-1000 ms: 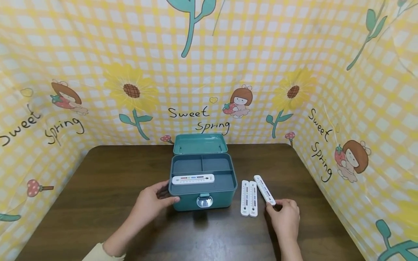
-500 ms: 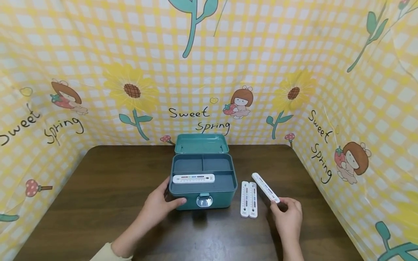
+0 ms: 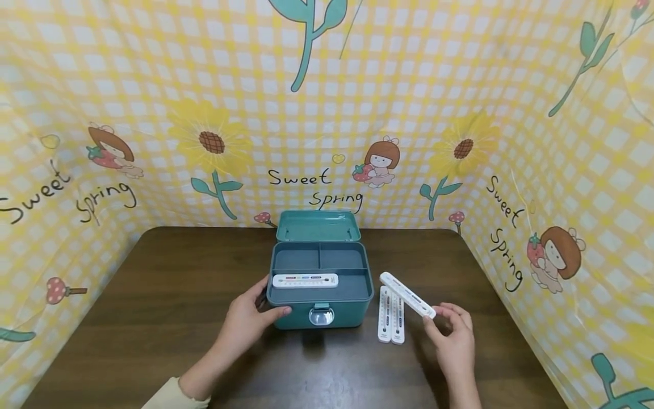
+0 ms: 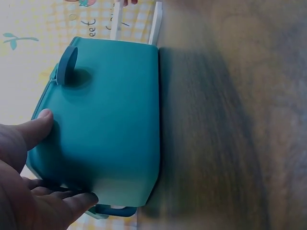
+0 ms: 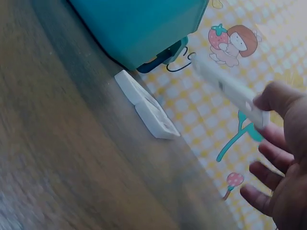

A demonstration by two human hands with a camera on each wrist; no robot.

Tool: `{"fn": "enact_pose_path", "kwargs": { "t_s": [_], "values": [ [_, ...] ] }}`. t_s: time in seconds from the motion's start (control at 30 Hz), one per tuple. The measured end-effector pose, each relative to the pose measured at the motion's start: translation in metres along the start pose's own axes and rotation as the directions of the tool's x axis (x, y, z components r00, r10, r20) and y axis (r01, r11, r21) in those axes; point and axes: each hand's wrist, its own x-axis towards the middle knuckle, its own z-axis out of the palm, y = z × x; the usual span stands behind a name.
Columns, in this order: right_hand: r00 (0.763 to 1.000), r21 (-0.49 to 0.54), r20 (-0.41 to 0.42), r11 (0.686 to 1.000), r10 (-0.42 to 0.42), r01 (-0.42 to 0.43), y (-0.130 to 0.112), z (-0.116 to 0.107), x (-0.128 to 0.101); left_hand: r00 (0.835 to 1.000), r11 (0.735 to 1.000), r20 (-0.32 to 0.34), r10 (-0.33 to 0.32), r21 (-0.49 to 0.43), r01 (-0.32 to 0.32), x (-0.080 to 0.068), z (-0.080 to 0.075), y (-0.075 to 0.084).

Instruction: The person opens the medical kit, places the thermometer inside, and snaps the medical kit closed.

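Observation:
My left hand (image 3: 248, 316) rests at the near left corner of a teal storage box (image 4: 110, 120). The thumb touches its front; the fairly straight fingers lie along its left side. The box's lid (image 3: 318, 226) stands open, showing a grey divided tray (image 3: 347, 284). A white thermometer (image 3: 305, 280) lies across the tray's front compartment. My right hand (image 3: 452, 341) pinches one end of another white thermometer (image 5: 232, 91) between thumb and fingers, lifted and slanted. Beneath its far end, two more thermometers (image 3: 385, 318) lie side by side on the table, right of the box.
A dark wooden table (image 3: 179, 272) carries everything. Yellow checked cloth (image 3: 245, 85) with flower and doll prints surrounds it at the back and both sides. A clear latch (image 3: 321, 316) sits on the box's front. The tray's two rear compartments (image 3: 296, 258) hold nothing visible.
The thermometer in my right hand has lifted off the table and swung left, so its far end now hangs over the pair. My left hand has stayed at the box.

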Motion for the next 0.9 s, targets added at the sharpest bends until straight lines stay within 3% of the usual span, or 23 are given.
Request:
{"fn": "enact_pose_path", "kwargs": {
  "t_s": [0.33,0.6,0.73,0.9],
  "values": [
    [0.993,0.153,0.038,0.982,-0.115,0.108,-0.023,-0.004,0.006,0.999,0.999,0.036,0.015,0.035,-0.016,0.000,-0.006,0.004],
    [0.974,0.262,0.161,0.958,-0.161,0.115,-0.041,-0.008,0.016,0.999,0.999,0.046,-0.002,0.045,0.000,-0.001,-0.010,0.002],
    [0.939,0.287,0.234,0.940,-0.253,0.182,-0.051,-0.010,0.024,0.998,0.999,0.057,-0.003,0.054,0.000,0.000,-0.009,0.003],
    [0.868,0.226,0.331,0.925,-0.369,0.307,-0.058,-0.007,0.038,0.999,0.997,0.043,0.006,0.083,-0.009,-0.001,-0.010,0.002]
  ]
}}
